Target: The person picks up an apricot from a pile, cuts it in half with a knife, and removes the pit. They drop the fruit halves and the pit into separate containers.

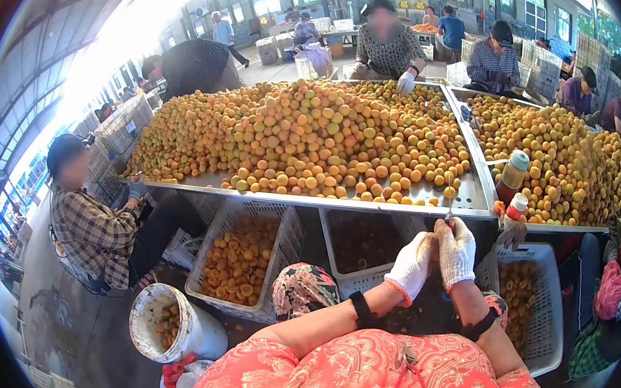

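Observation:
My left hand (413,266) and my right hand (456,254), both in white knit gloves, meet just before the table's near edge. Both are closed, their fingertips pressed together. A thin, pointed tool (448,210) seems to stick up from my right hand; its kind is too small to make out. Whatever my left fingers hold is hidden. Beyond them, a large heap of orange-yellow apricots (308,131) covers the metal table (429,193). Under my hands stands a grey crate (348,267) with dark contents.
Crates of halved apricots flank me: a left crate (283,254) and a right crate (549,289). A white bucket (206,333) stands lower left. On the table rim are a jar (518,162), a red bottle (518,205) and a glove (512,232). A person in plaid (97,223) sits left.

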A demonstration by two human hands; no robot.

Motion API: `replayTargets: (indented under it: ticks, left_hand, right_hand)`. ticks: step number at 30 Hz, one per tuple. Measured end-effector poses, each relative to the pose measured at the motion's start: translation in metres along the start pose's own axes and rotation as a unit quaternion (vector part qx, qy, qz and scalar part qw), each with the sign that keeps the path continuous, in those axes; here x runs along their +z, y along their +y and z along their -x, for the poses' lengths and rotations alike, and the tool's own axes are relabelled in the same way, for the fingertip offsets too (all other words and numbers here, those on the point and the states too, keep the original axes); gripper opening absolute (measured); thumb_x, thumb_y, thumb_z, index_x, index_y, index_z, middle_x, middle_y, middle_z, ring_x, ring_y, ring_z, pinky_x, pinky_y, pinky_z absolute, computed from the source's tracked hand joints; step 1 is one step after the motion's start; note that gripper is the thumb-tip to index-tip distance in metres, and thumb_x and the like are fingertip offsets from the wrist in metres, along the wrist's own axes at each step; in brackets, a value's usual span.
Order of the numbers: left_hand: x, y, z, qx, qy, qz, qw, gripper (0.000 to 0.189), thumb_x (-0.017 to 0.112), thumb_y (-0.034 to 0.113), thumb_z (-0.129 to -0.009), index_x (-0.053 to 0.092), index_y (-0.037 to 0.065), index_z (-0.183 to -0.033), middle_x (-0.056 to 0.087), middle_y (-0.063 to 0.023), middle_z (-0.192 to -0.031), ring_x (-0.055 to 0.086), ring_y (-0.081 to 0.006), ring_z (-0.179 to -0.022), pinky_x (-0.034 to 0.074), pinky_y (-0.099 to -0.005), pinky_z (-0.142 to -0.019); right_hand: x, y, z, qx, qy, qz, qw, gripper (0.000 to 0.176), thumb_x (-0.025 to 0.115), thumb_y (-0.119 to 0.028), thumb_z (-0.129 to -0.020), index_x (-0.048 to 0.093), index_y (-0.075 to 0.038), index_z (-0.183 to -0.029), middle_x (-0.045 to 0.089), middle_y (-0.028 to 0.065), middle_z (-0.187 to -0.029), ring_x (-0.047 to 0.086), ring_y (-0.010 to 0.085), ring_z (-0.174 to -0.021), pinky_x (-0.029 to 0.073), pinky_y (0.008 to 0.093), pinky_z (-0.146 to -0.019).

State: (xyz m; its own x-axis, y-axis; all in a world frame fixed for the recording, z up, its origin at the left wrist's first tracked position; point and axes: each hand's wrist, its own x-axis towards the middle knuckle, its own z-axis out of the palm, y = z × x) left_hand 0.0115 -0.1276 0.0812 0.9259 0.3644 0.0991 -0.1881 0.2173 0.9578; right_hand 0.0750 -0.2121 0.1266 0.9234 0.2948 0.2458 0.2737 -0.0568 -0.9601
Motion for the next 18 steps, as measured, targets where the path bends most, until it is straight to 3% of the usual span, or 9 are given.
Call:
replayTargets:
  ticks: [1, 3, 5, 9, 11, 12, 13, 15, 18]
  left_hand:
    - [-0.001, -0.007, -0.007, -0.05, 0.005, 0.058, 0.997, 0.03, 0.046, 0.035, -0.104, 0.061, 0.009, -0.102, 0.063, -0.002, -0.09, 0.056, -0.0162, -0.081, 0.047, -0.03, -0.075]
    - [0.001, -0.014, -0.018, -0.111, 0.009, 0.125, 0.986, 0.028, 0.047, 0.034, -0.103, 0.062, 0.011, -0.101, 0.063, 0.0, -0.091, 0.056, -0.0162, -0.081, 0.047, -0.0298, -0.075]
    - [0.009, -0.007, -0.024, -0.176, 0.027, 0.382, 0.907, 0.026, 0.049, 0.034, -0.102, 0.062, 0.012, -0.102, 0.063, -0.0009, -0.091, 0.057, -0.016, -0.083, 0.048, -0.0304, -0.077]
    - [-0.006, -0.015, -0.029, -0.204, 0.071, 0.426, 0.879, 0.03, 0.052, 0.04, -0.098, 0.063, 0.012, -0.102, 0.064, -0.0014, -0.094, 0.061, -0.018, -0.087, 0.051, -0.0329, -0.08]
    - [-0.017, -0.035, -0.043, -0.269, 0.105, 0.428, 0.856, 0.039, 0.05, 0.053, -0.095, 0.062, 0.016, -0.09, 0.062, -0.0005, -0.078, 0.06, -0.0179, -0.067, 0.05, -0.0328, -0.06]
    - [-0.035, -0.052, -0.04, -0.312, 0.034, 0.298, 0.901, 0.051, 0.045, 0.068, -0.089, 0.055, 0.021, -0.072, 0.05, 0.0015, -0.056, 0.046, -0.0177, -0.042, 0.035, -0.0313, -0.04]
    - [-0.031, -0.032, -0.033, -0.37, 0.085, 0.227, 0.897, 0.058, 0.039, 0.077, -0.084, 0.044, 0.024, -0.06, 0.035, 0.004, -0.045, 0.028, -0.0162, -0.031, 0.017, -0.0293, -0.035]
    - [-0.045, -0.03, -0.034, -0.456, 0.074, 0.234, 0.856, 0.059, 0.04, 0.077, -0.084, 0.04, 0.024, -0.057, 0.034, 0.0047, -0.046, 0.028, -0.0148, -0.034, 0.017, -0.029, -0.037]
    - [-0.056, -0.032, -0.029, -0.483, 0.082, 0.263, 0.831, 0.056, 0.041, 0.074, -0.085, 0.041, 0.024, -0.059, 0.032, 0.0059, -0.047, 0.027, -0.0131, -0.036, 0.016, -0.0283, -0.04]
  right_hand:
    - [0.001, 0.003, -0.002, -0.026, 0.014, 0.054, 0.998, 0.022, 0.062, -0.021, -0.094, 0.061, -0.001, -0.085, 0.06, 0.0098, -0.068, 0.053, 0.0127, -0.064, 0.045, 0.0325, -0.061]
    - [0.006, 0.001, -0.002, -0.071, 0.035, 0.119, 0.99, 0.022, 0.062, -0.022, -0.091, 0.061, -0.002, -0.083, 0.062, 0.0185, -0.069, 0.063, 0.0326, -0.064, 0.047, 0.0393, -0.061]
    - [0.012, 0.0, -0.005, -0.103, 0.035, 0.19, 0.976, 0.021, 0.064, -0.022, -0.089, 0.062, -0.003, -0.081, 0.064, 0.0193, -0.071, 0.064, 0.0391, -0.069, 0.047, 0.0422, -0.06]
    - [0.032, 0.013, -0.009, -0.122, -0.006, 0.25, 0.96, 0.019, 0.069, -0.024, -0.083, 0.063, -0.005, -0.081, 0.065, 0.0191, -0.072, 0.065, 0.0394, -0.072, 0.05, 0.0456, -0.062]
    - [0.042, 0.03, -0.013, -0.125, -0.023, 0.277, 0.953, 0.019, 0.07, -0.025, -0.082, 0.064, -0.006, -0.082, 0.065, 0.0186, -0.073, 0.066, 0.0387, -0.072, 0.051, 0.046, -0.063]
    - [0.047, 0.034, -0.014, -0.115, -0.036, 0.293, 0.949, 0.019, 0.07, -0.025, -0.081, 0.065, -0.007, -0.083, 0.066, 0.0184, -0.075, 0.066, 0.0384, -0.074, 0.052, 0.0458, -0.064]
    - [0.052, 0.043, -0.015, -0.131, -0.036, 0.299, 0.944, 0.018, 0.07, -0.024, -0.081, 0.065, -0.007, -0.083, 0.066, 0.0185, -0.075, 0.066, 0.0385, -0.074, 0.052, 0.0457, -0.065]
    - [0.057, 0.057, -0.016, -0.149, -0.058, 0.287, 0.944, 0.015, 0.067, -0.017, -0.083, 0.061, -0.003, -0.08, 0.062, 0.0224, -0.072, 0.063, 0.0425, -0.071, 0.049, 0.0457, -0.06]
    - [0.064, 0.068, -0.016, -0.115, -0.108, 0.313, 0.937, 0.013, 0.066, -0.015, -0.081, 0.061, -0.003, -0.079, 0.061, 0.0219, -0.07, 0.063, 0.0414, -0.07, 0.049, 0.0449, -0.06]
